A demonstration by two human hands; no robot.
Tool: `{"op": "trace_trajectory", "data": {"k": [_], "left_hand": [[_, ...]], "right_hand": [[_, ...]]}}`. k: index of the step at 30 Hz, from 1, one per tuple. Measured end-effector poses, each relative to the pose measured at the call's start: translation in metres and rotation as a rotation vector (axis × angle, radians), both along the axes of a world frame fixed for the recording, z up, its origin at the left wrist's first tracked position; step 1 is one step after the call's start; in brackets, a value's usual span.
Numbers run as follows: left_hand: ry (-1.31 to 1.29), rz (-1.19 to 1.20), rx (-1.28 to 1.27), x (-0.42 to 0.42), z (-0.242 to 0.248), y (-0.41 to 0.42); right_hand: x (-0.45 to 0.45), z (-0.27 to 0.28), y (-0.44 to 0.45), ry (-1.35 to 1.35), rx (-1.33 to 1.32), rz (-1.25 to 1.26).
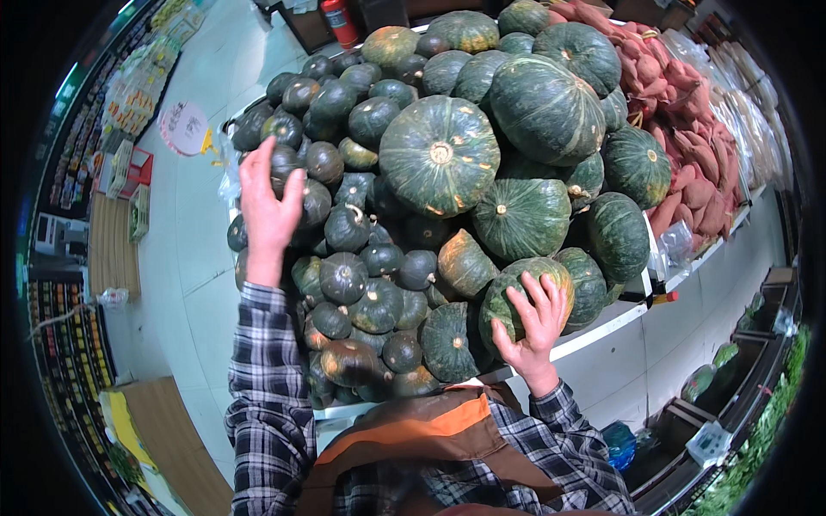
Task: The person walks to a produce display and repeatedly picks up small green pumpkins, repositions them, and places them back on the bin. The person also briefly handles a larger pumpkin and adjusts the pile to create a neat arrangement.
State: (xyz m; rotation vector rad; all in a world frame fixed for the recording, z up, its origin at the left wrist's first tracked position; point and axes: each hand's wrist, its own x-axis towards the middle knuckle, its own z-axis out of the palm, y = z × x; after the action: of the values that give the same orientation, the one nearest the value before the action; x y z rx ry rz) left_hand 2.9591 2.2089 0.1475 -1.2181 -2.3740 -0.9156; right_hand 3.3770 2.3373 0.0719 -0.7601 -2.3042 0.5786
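Observation:
A heap of dark green squashes fills the display in front of me, small ones on the left and large ones towards the middle and right. My left hand (268,203) reaches over the small ones. Its thumb and fingers straddle a small dark squash (284,162); whether they grip it is not clear. At the near right edge, my right hand (535,319) lies on a green and orange pumpkin (510,309), palm down with its fingers apart. A large ribbed pumpkin (441,155) sits between the hands, stem scar up. Beside the right hand is another dark pumpkin (452,342).
Reddish sweet potatoes (700,155) are piled to the right, beside plastic-wrapped goods (748,103). A white display edge (600,332) runs along the near right. A fire extinguisher (340,22) stands beyond the heap. Pale tiled floor (187,238) lies left; a round sign (185,129) bears writing.

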Motion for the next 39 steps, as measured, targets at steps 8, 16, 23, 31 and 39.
{"op": "trace_trajectory", "data": {"k": [8,16,23,31,39], "left_hand": [[-0.133,0.085,-0.372,-0.077,-0.03,0.042],[-0.34,-0.507,-0.268,0.006,-0.018,0.2],[-0.394,-0.51,-0.32,0.029,0.003,0.195],[0.018,-0.45,-0.294,0.149,0.018,0.08],[-0.158,-0.498,-0.17,0.164,0.007,0.042]], "right_hand": [[-0.001,0.009,0.0,-0.029,-0.032,-0.017],[-0.001,0.009,-0.002,-0.013,-0.045,-0.05],[0.001,0.003,-0.001,0.007,-0.018,-0.044],[-0.002,0.001,-0.001,0.042,0.034,-0.029],[-0.002,-0.007,0.001,0.077,0.113,0.005]]}}
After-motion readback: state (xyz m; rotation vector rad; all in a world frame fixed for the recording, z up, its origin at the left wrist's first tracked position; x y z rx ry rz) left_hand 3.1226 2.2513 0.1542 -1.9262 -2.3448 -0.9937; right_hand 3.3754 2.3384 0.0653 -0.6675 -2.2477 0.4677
